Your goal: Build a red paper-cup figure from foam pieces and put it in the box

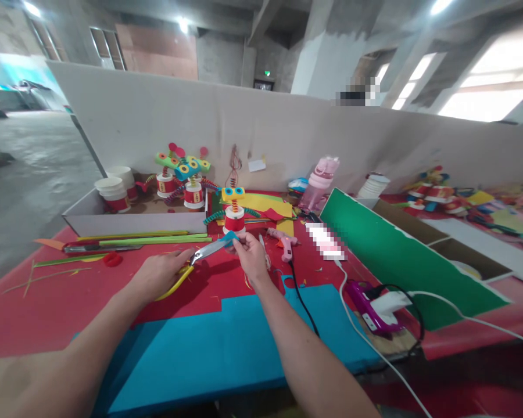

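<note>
My left hand (164, 273) is closed around the yellow-handled scissors (209, 250), whose blades point right. Pinched in my right hand (251, 255) is a small piece of blue paper (229, 238), and the blade tips meet it; whether they are cutting through it I cannot tell. Just behind my hands stands a paper-cup figure (234, 217) with a yellow head, blue eyes and green coiled arms. A pink glue gun (285, 244) lies to the right of my right hand. Large blue paper (192, 348) covers the table's near edge below my forearms.
A grey box (135, 223) at left holds paper cups (113, 195) and several cup figures (193, 194). Green and yellow strips (152, 238) lie before it. At right are a purple power strip (372, 310) with cables, a green-sided box (401, 255) and a pink bottle (319, 184).
</note>
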Available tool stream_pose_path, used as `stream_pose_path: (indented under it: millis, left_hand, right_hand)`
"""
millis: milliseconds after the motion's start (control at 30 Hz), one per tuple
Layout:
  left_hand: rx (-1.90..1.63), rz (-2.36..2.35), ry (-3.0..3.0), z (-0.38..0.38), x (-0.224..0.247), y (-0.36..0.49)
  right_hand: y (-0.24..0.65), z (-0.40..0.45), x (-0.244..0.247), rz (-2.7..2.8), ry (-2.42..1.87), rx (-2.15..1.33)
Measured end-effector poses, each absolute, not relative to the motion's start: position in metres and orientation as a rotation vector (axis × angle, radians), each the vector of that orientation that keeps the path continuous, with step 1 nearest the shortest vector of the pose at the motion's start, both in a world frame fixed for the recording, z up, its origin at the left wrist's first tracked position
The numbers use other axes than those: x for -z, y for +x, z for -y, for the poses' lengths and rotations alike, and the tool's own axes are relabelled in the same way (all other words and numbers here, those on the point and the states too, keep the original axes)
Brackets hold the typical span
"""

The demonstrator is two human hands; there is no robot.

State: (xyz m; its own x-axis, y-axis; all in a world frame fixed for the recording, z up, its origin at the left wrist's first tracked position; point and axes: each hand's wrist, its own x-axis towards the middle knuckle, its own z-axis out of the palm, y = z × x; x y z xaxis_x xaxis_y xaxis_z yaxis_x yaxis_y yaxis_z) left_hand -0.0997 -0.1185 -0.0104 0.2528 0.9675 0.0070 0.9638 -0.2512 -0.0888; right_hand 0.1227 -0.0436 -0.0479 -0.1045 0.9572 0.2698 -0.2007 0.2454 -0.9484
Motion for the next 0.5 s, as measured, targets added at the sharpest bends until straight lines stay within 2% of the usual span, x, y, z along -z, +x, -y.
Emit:
stream_pose_path:
  millis: [500]
  left_hand:
    - [0.024, 1.931, -2.468, 0.118, 0.016, -0.096]
  right_hand:
    - [0.11, 0.053, 0.046, 1.108, -0.795, -1.441]
